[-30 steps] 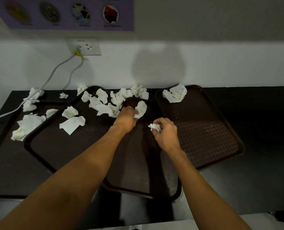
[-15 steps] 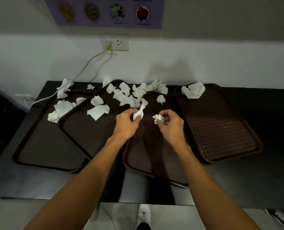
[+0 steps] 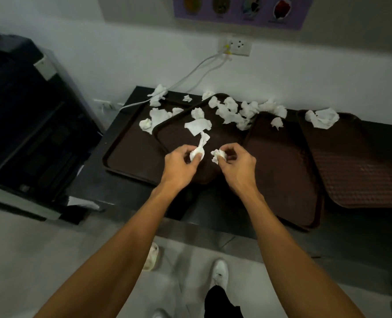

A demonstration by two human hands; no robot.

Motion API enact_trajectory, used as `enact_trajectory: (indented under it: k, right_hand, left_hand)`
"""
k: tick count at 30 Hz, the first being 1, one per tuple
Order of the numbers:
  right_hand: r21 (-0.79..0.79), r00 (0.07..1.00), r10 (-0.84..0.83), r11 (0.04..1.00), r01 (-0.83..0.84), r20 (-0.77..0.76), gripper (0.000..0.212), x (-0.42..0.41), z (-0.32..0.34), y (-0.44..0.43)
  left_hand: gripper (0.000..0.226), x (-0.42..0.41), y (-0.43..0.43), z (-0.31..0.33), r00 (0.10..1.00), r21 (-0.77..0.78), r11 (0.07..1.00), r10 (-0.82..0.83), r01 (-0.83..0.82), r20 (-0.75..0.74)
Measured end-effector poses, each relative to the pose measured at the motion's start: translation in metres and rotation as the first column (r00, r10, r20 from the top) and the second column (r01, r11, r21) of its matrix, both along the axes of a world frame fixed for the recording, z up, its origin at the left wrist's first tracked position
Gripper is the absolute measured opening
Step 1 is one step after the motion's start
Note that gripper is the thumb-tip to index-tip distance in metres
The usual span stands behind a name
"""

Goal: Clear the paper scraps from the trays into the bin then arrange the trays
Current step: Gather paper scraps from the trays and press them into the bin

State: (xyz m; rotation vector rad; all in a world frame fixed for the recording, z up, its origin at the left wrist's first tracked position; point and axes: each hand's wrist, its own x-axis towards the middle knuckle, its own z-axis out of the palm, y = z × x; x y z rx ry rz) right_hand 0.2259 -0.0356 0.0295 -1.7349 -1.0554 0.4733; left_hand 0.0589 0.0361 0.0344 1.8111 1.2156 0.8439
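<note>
Four brown trays point(image 3: 279, 171) side by side on dark surface point(image 3: 121, 193), left hand point(image 3: 179, 165) pinching one twisted paper scrap point(image 3: 199, 150), right hand point(image 3: 237, 165) gripping one crumpled scrap point(image 3: 218, 155), well over a dozen loose scraps point(image 3: 229, 114) across the trays' far ends.

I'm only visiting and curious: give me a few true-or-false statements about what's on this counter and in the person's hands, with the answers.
1. The left hand and the right hand each hold a paper scrap. True.
2. The rightmost tray has no paper on it. False: a crumpled wad lies at its far end.
3. A cable is plugged into the wall socket. True.
4. The trays are stacked in one neat pile. False: they lie spread along the counter, some overlapping.
</note>
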Motion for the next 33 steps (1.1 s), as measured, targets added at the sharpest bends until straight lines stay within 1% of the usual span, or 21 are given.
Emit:
enact_trajectory:
  k: [4, 9, 15, 19, 23, 26, 29, 33]
  right_hand:
    - [0.020, 0.999, 0.051, 0.999, -0.051, -0.011, 0.013, -0.065, -0.002, -0.010]
    - [0.038, 0.988, 0.149, 0.988, -0.147, -0.030, 0.014, -0.144, -0.006, -0.019]
    - [0.005, 0.961, 0.269, 0.963, -0.269, -0.071, 0.018, -0.230, -0.015, -0.026]
    - [-0.033, 0.926, 0.366, 0.928, -0.370, -0.095, 0.017, -0.275, -0.029, -0.030]
    - [-0.149, 0.881, 0.456, 0.869, -0.472, -0.127, 0.018, -0.302, -0.056, -0.027]
    - [-0.195, 0.852, 0.504, 0.829, -0.524, -0.144, 0.018, -0.314, -0.079, -0.022]
    - [-0.232, 0.827, 0.543, 0.794, -0.562, -0.143, 0.018, -0.321, -0.107, -0.015]
    - [-0.280, 0.797, 0.590, 0.750, -0.600, -0.128, 0.020, -0.328, -0.158, -0.003]
  left_hand:
    - [0.013, -0.069, -0.021, -0.002, 0.998, -0.024, 0.998, 0.060, -0.060, 0.019]
    - [0.017, -0.153, -0.049, -0.010, 0.987, -0.043, 0.988, 0.153, -0.151, 0.043]
    - [0.015, -0.242, -0.075, -0.027, 0.951, -0.070, 0.950, 0.307, -0.303, 0.047]
    - [0.013, -0.284, -0.093, -0.046, 0.896, -0.086, 0.894, 0.443, -0.440, 0.020]
    - [0.011, -0.310, -0.109, -0.073, 0.839, -0.162, 0.827, 0.544, -0.539, -0.018]
    - [0.016, -0.319, -0.117, -0.096, 0.798, -0.207, 0.774, 0.599, -0.599, -0.066]
    - [0.017, -0.326, -0.119, -0.122, 0.759, -0.259, 0.722, 0.646, -0.641, -0.079]
    - [0.017, -0.333, -0.117, -0.164, 0.708, -0.310, 0.650, 0.695, -0.694, -0.126]
